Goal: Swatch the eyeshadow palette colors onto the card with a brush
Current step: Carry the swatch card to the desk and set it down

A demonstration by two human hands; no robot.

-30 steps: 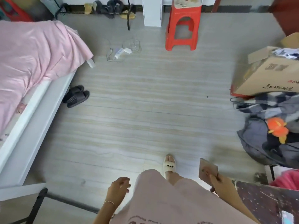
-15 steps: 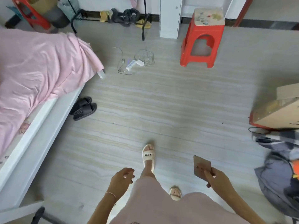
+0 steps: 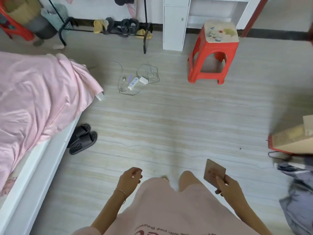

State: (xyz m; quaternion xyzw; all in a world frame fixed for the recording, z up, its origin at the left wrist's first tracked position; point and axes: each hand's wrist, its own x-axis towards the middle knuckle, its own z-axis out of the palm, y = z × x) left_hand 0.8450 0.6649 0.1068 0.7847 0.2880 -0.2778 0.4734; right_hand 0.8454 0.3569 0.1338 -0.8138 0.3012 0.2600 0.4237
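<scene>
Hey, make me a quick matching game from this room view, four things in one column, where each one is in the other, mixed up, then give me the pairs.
Things
1. red stool
2. black slippers
3. power strip
4. flat brown case

Places
A. on the floor beside the bed
B. held in the right hand
C. next to the white cabinet
D. on the floor among loose cables

Pairs: 1-C, 2-A, 3-D, 4-B
</scene>
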